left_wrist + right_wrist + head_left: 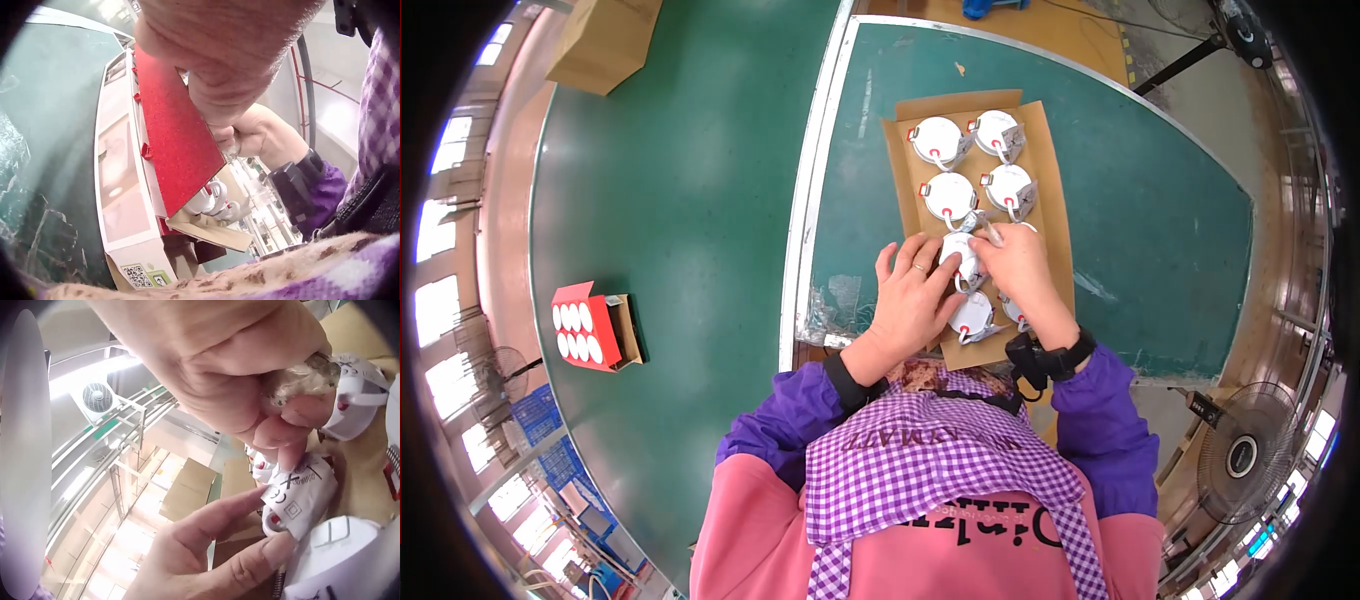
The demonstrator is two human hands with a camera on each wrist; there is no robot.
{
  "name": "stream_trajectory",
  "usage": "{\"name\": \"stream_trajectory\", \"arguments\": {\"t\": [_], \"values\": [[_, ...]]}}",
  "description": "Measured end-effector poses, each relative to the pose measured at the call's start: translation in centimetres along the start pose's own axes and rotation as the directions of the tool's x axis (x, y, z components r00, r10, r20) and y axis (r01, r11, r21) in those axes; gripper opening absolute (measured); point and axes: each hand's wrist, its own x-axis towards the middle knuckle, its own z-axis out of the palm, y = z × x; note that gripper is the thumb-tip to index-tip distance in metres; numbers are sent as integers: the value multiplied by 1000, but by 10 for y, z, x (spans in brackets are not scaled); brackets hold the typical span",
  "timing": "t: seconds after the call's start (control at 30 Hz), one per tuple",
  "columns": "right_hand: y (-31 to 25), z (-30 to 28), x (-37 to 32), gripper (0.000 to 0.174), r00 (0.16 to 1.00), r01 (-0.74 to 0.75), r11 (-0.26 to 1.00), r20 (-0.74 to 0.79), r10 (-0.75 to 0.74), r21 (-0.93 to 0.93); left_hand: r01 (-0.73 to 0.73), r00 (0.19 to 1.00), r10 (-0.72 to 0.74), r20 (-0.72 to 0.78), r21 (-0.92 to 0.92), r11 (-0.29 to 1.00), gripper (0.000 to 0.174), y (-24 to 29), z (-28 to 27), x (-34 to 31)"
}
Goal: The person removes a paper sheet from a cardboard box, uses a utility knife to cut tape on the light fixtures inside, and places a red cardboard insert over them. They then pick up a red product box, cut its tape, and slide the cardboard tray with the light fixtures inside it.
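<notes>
An open box (1055, 215) with a brown inside holds several round white light fixtures (949, 196), each with a white cable loop and red parts. My left hand (912, 300) grips one white fixture (962, 262) in the left row. Its thumb and index finger lie on either side of that fixture's printed label (294, 495) in the right wrist view. Just above, my right hand (1018, 268) pinches a small clear plastic packet (300, 384), its fingertips close over the label. The left wrist view shows the box's red side panel (178, 131).
The box lies on a green table (1160, 240) with a pale metal edge. Across that edge, a second green surface (690, 200) bears a red carton (587, 330) printed with white discs. A large brown carton (605, 45) stands at the far left; a fan (1242, 455) is at the right.
</notes>
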Motion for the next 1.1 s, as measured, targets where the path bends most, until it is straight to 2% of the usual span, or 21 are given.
{"name": "stream_trajectory", "arguments": {"t": [0.1, 0.17, 0.27, 0.7, 0.77, 0.8, 0.87, 0.9, 0.93, 1.0, 1.03, 1.07, 1.1], "values": [[1, 8, 5, 19, 1000, 5, 999, -16, -4, 51, -5, 1000, 5, -21, -11, 1000, 45, -4, 5, -2], [2, 11, 9, 12, 998, -69, 980, 22, 66, 185, -5, 1000, 5, -24, -12, 1000, 45, -5, 6, -2], [6, 14, 14, 8, 992, -126, 959, 50, 117, 254, -4, 1000, 4, -29, -13, 1000, 45, -7, 7, -1], [1, 8, 15, 9, 986, -164, 942, 74, 149, 292, -7, 1000, 7, -21, -4, 1000, 43, -10, 8, 3], [0, -4, 9, 14, 992, -95, 881, -30, 123, 464, -8, 1000, 8, -21, -5, 1000, 43, -12, 8, 2], [1, -12, 6, 14, 992, -96, 880, -30, 124, 465, -9, 1000, 9, -20, -14, 1000, 43, -12, 8, 2], [9, -32, 2, 16, 974, 36, 869, -212, 80, 493, -11, 1000, 10, -19, -18, 1000, 43, -13, 7, 3], [17, -39, 1, 16, 963, 109, 890, -268, 16, 443, -8, 1000, 7, -17, -22, 1000, 43, -12, 7, 4], [23, -48, -1, 16, 959, 105, 892, -281, 26, 440, -20, 1000, 20, -14, -32, 999, 43, -11, 7, 4], [32, -65, -8, 17, 989, -24, 911, -123, 81, 411, -9, 1000, 9, 1, -25, 1000, 43, -11, 5, 6], [34, -71, -11, 18, 984, -86, 934, -119, 135, 347, -5, 1000, 5, 4, -24, 1000, 43, -9, 3, 7], [42, -74, -12, 18, 983, -89, 933, -122, 140, 349, -9, 1000, 9, 8, -26, 1000, 43, -8, 3, 9], [51, -75, -13, 19, 985, -28, 956, -155, 77, 293, -10, 1000, 11, 18, -21, 1000, 43, -7, 1, 9]]}}
